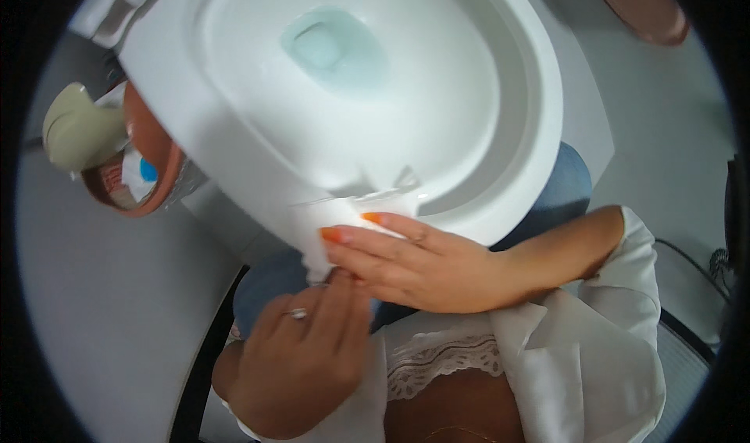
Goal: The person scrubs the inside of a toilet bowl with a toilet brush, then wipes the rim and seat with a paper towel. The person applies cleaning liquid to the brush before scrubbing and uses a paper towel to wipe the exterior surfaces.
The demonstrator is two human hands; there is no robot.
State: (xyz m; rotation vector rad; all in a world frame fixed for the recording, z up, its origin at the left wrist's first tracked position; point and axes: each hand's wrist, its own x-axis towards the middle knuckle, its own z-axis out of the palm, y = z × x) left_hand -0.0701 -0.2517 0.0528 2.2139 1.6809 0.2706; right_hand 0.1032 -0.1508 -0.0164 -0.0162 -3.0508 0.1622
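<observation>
A white sheet of paper or wipe [313, 223] lies over the near rim of a white toilet bowl [504, 208]. My right hand [428, 261], with orange nails, reaches in from the right, its fingers laid across the sheet; the thumb is hidden. Just below, my left hand [304, 349] wears a ring and has its fingertips bunched at the sheet's lower end, partly covered by the right hand. Folded edges of the sheet stand up over the bowl's inner side. Water [328, 50] sits at the bottom of the bowl.
To the left stands a brown-orange bin [170, 176] with a plastic liner and some waste, a beige object [82, 129] at its top. A hinge part [120, 15] is at upper left. A pinkish-brown object [644, 9] lies at upper right. A dark cable [694, 261] runs at the right.
</observation>
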